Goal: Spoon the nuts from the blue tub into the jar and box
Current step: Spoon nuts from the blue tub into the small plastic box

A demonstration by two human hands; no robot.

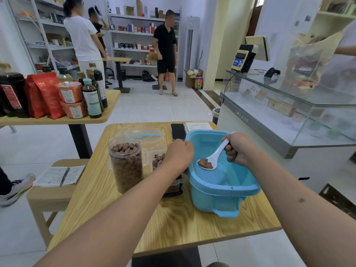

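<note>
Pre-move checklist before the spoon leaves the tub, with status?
1. Spoon loaded with nuts: ok.
2. Right hand gripping the spoon handle: ok.
3. Left hand steadying the blue tub rim: ok.
4. Jar has room: not ok, full nearly to the top.
5. Clear box open and has room: cannot tell, the left hand hides most of it.
6. Phone off the carry path: ok.

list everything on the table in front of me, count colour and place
light blue plastic tub: 1, blue, table's right side
white plastic spoon: 1, white, over the tub, loaded with brown nuts
clear plastic jar: 1, nearly full of brown nuts, table's left
clear plastic box: 1, some nuts inside, behind left arm
black phone: 1, far edge
printed paper sheet: 1, white, far edge
left hand: on the tub's rim
right hand: gripping the spoon
</note>
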